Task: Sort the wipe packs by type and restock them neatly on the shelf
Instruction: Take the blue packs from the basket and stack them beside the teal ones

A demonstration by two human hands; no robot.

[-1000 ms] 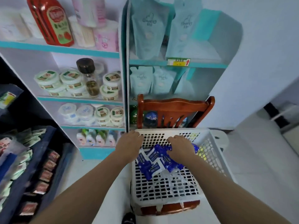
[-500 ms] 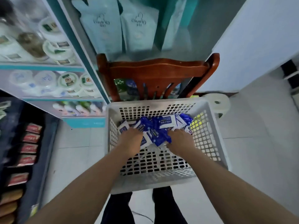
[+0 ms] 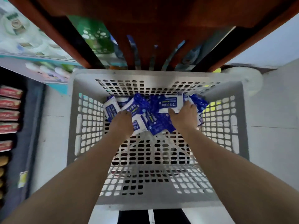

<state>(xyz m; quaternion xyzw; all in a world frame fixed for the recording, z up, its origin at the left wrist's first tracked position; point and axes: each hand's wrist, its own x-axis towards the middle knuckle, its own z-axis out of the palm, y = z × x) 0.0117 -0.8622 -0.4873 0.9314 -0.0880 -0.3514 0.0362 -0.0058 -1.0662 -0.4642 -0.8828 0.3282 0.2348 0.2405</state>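
A pile of blue-and-white wipe packs [image 3: 145, 110] lies at the far end of a white perforated basket [image 3: 76, 126]. My right hand [image 3: 184, 118] grips one pack marked 75% [image 3: 169, 102], thumb on its near edge and fingers over its right end. My left hand [image 3: 123, 123] reaches into the left side of the pile, knuckles up. Its fingers curl down among the packs and are hidden. Beside that hand lies a white pack [image 3: 140, 126]. The near half of the basket floor holds no packs.
A brown wooden chair back [image 3: 161, 21] rises just beyond the basket. Shelves with white jars [image 3: 24, 38] stand at the upper left. A dark rack with red packets [image 3: 9, 107] runs down the left edge. A white stool [image 3: 249, 81] stands beyond the basket on the right.
My head has dropped closer over the basket. Both hands have pushed deeper into the pile, and my right hand has closed on the 75% pack.
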